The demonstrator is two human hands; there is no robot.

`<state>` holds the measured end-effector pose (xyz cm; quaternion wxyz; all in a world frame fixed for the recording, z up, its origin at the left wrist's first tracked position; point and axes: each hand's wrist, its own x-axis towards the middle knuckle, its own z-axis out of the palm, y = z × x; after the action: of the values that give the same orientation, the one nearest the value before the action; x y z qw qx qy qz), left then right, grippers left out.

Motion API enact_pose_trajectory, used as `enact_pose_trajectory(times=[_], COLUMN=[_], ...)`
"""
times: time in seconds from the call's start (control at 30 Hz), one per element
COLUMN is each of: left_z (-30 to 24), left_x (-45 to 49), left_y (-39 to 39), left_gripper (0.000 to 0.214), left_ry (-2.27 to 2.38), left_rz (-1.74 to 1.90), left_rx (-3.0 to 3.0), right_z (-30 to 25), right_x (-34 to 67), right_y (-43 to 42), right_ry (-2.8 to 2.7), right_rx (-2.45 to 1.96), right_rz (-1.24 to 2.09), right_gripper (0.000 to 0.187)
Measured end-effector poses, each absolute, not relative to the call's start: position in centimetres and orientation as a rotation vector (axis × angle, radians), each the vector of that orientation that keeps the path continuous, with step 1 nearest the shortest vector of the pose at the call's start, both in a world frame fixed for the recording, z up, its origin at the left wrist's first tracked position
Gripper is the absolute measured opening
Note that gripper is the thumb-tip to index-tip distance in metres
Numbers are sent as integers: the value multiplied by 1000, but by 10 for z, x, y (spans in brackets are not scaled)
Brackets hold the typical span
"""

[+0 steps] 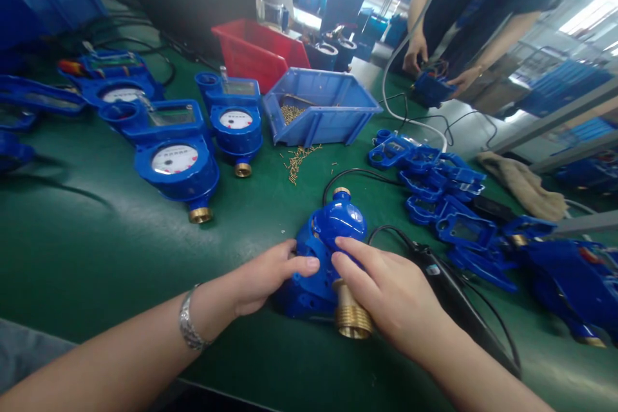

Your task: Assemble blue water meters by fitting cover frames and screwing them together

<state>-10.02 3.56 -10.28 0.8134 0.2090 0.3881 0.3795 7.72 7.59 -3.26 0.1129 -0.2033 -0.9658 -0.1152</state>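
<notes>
A blue water meter [344,219] with brass threaded ends lies on its side on the green table in front of me. My left hand [270,273] grips its left side, the thumb on the blue housing and the other fingers mostly hidden behind it. My right hand [391,290] is closed over the right side, index and middle fingers on the blue body above the large brass fitting [353,317]. Just right of that hand lies a black electric screwdriver [447,286] with a cable.
Several water meters [176,158] stand at left. Behind are a blue bin [328,112] of screws, spilled screws [298,162] and a red bin [255,51]. Blue covers [429,183] and a beige glove-like cloth [524,187] lie right. Across the table a person's hands [418,51] hold a blue part.
</notes>
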Motion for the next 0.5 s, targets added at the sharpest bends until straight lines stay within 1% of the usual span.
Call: enact_pose_trajectory(times=[0.1,0.17,0.2,0.27,0.33,0.37,0.4,0.43,0.5], left_z=[-105,-104,-103,-101,-99,-98,-97,-97,-98], left_x=[-103,-105,-106,-109,-113,-115,-117,-120,-127], left_y=[36,37,39,41,43,43,44,44,44], left_gripper=[61,61,61,60,58,57,56,55,51], left_ry=[805,808,812,814,815,823,839,858,888], left_rz=[804,796,799,810,822,826,832,839,862], left_rx=[423,411,406,397,386,382,377,371,361], right_z=[-32,-27,-23,-14,-11,-12,-17,-25,-46], right_x=[67,64,64,65,67,67,66,63,56], right_y=[76,78,81,94,117,133,150,168,203], right_ry=[-2817,-2845,-2878,-2931,-2850,-2770,-2666,-2567,-2510], right_rx=[-586,-618,-635,-638,-743,-873,-1058,-1293,-1466], right_rz=[-236,-113,2,349,636,675,628,498,374], right_gripper=[39,34,31,26,30,31,30,27,22])
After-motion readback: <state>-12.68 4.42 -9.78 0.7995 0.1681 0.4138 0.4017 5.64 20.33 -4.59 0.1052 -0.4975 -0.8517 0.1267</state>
